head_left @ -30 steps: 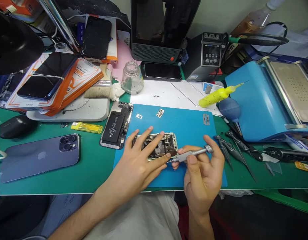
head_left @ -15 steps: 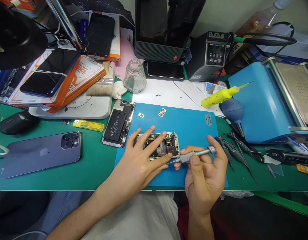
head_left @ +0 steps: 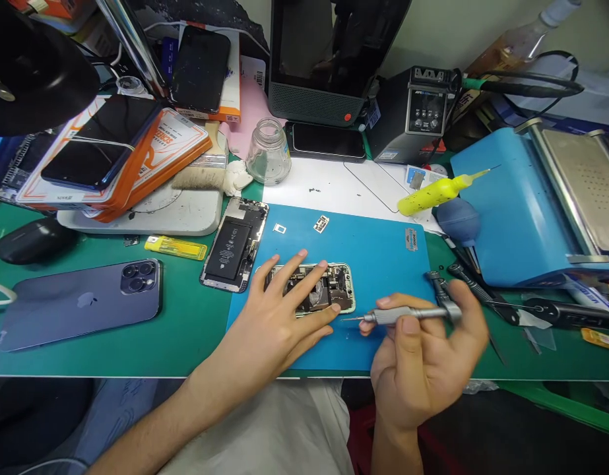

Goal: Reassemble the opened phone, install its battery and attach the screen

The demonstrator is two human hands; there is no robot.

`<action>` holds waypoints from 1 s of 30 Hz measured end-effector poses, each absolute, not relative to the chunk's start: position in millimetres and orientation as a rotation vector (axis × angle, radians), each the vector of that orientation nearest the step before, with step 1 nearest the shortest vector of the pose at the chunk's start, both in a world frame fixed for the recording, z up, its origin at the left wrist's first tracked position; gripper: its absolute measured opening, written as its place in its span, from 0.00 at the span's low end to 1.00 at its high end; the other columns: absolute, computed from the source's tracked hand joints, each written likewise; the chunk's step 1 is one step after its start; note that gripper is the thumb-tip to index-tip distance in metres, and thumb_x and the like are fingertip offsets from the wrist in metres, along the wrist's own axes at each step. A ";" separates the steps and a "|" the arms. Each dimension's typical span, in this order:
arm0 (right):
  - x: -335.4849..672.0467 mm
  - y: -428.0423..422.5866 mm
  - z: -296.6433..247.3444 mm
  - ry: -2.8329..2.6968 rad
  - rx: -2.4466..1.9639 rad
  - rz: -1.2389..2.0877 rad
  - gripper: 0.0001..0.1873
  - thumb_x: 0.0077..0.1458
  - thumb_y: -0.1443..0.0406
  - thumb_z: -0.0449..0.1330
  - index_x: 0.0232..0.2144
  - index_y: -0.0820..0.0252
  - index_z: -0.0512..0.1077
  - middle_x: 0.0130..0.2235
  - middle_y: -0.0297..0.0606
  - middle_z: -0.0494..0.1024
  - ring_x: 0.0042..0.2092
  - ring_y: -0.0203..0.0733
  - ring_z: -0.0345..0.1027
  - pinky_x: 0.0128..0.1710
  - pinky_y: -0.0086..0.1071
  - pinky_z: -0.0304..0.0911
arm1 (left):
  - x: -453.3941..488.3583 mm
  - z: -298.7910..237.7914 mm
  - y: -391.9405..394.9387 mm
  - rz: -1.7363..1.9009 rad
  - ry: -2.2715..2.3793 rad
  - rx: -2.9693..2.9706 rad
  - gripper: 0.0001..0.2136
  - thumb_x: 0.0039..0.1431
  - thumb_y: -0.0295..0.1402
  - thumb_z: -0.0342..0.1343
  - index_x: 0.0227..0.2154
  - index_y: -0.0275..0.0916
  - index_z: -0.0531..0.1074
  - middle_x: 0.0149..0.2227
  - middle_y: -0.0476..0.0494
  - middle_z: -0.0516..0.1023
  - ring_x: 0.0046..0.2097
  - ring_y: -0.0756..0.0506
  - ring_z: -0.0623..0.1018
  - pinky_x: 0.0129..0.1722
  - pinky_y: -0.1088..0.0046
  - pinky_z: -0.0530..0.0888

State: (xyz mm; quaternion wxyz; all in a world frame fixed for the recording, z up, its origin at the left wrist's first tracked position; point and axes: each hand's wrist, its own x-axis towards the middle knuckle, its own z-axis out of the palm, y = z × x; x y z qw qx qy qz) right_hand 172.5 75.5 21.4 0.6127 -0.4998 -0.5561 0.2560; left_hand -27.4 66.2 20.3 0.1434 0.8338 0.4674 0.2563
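Observation:
My left hand lies over an opened phone on the blue mat, its fingers spread across the exposed inner parts. Much of the phone's left half is hidden under those fingers. A small silver screwdriver is pinched in my right hand, to the right of the phone. Its thin tip points left and stands apart from the phone's lower right edge. Left of the mat's top corner lies another phone part with a black battery. A SIM tray and a small metal plate rest above the phone.
A purple phone, a yellow lighter and a glass jar are on the left and back. Toward the right are a yellow syringe-like bottle, a blue air blower, several tweezers and a blue machine.
My right hand has moved right with the screwdriver, drawing its tip away from the phone's edge. The left hand keeps its place on the phone.

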 end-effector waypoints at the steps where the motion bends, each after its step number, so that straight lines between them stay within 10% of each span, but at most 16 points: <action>1: 174.7 78.1 21.9 -1.353 -1.126 0.456 0.36 0.68 0.75 0.62 0.74 0.49 0.63 0.41 0.38 0.80 0.36 0.41 0.79 0.24 0.30 0.78 | -27.2 20.0 65.9 0.748 1.350 2.400 0.14 0.78 0.38 0.59 0.60 0.52 0.81 0.76 0.35 0.68 0.78 0.25 0.62 0.71 0.29 0.64; 5: 182.8 90.7 19.5 -1.689 -0.957 0.011 0.43 0.59 0.80 0.67 0.73 0.53 0.66 0.46 0.40 0.80 0.37 0.43 0.83 0.30 0.36 0.82 | -26.9 19.6 64.8 0.768 1.375 2.376 0.13 0.77 0.38 0.59 0.59 0.52 0.82 0.77 0.29 0.63 0.78 0.24 0.62 0.70 0.29 0.64; 30: 185.9 97.4 10.6 -1.876 -0.973 0.068 0.44 0.60 0.77 0.70 0.73 0.52 0.65 0.47 0.42 0.86 0.38 0.45 0.85 0.32 0.36 0.84 | -25.6 22.9 66.8 0.772 1.384 2.373 0.13 0.78 0.39 0.58 0.57 0.50 0.84 0.73 0.27 0.71 0.73 0.26 0.73 0.68 0.29 0.68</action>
